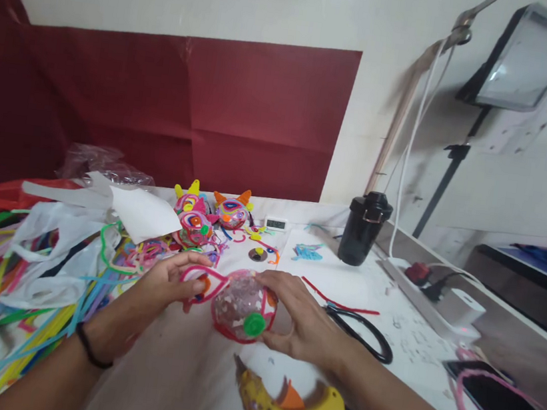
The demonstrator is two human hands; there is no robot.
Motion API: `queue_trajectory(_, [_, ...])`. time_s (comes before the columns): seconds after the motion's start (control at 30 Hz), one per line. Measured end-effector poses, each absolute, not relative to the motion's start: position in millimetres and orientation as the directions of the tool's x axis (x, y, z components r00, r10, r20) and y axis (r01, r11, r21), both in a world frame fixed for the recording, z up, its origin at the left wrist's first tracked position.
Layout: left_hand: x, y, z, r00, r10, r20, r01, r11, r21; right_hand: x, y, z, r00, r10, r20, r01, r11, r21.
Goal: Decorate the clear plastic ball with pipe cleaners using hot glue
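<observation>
1. Clear round body (236, 301), red-rimmed, green cap (254, 325) at lower right, at the middle of the desk (165, 372); right hand (292, 312) gripping its side.
2. Left hand (175, 283), pinching pink-outlined eye shape (210, 282) beside it.
3. Open room: pale sheet (337, 274), short of black cup (365, 230).
4. Far edge, against wall (280, 4).

Head cam, fwd/down, close above hands (302, 322)

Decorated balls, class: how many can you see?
4: held ball, in the right hand; beyond, the yellow-horned ball, pink-horned ball and orange-horned ball. Others may be hidden.
</observation>
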State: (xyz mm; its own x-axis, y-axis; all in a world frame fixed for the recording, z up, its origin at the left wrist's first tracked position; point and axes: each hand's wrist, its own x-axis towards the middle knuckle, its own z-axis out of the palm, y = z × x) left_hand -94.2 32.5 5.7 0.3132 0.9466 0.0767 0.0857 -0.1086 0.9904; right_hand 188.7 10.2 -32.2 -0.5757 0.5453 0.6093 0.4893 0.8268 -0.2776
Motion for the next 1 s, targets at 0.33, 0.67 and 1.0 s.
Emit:
queue_trajectory(0.33, [-75.5,4.5,14.4,0.309,0.950,0.050,0.240,-0.129,0.962,188.5,11.1,-30.5,-0.574,0.550,0.607,0.482,0.826,-0.292])
queue_trajectory(0.67, [-76.6,8.3,8.4,0.334,0.939,0.085,0.316,-0.197,0.928,187.0,5.8,-26.2,-0.548,0.579,0.604,0.493,0.807,-0.326])
queue_trajectory(1.0, [-84.5,17.9,0.4,0.337,0.937,0.093,0.372,-0.223,0.901,185.5,7.2,-24.3,-0.518,0.603,0.607,0.435,0.797,-0.420])
